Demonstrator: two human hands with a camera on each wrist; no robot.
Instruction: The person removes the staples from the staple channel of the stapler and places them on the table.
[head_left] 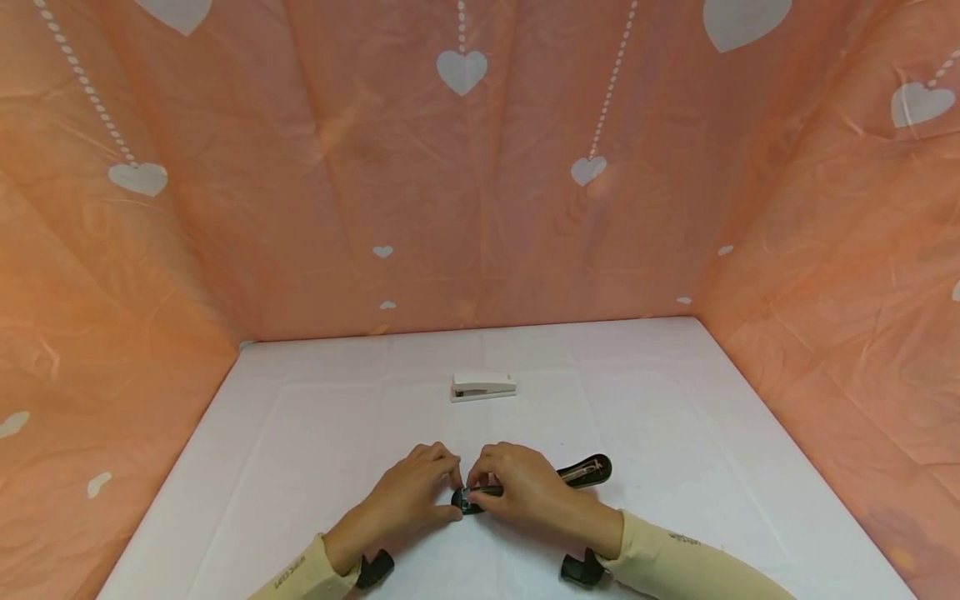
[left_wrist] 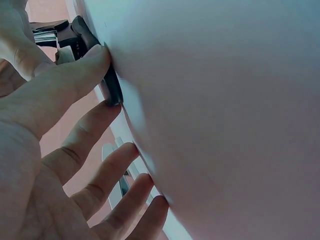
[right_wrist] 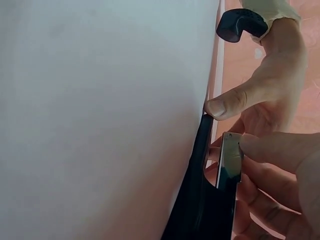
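A black stapler (head_left: 590,472) lies on the white table, its top cover swung back to the right. My left hand (head_left: 408,492) pinches the front end of the stapler's base (left_wrist: 114,87) between thumb and index finger, the other fingertips resting on the tabletop. From the right, my right hand (head_left: 528,487) grips the metal staple magazine (right_wrist: 231,156) with its thumb and fingers. The magazine stands a little above the base in the right wrist view. My right hand hides the stapler's middle in the head view.
A white stapler (head_left: 483,387) sits behind the hands on the white table (head_left: 360,400). Orange curtains (head_left: 480,208) with pale hearts hang at the back and both sides. Black wrist devices (head_left: 375,569) show below the wrists.
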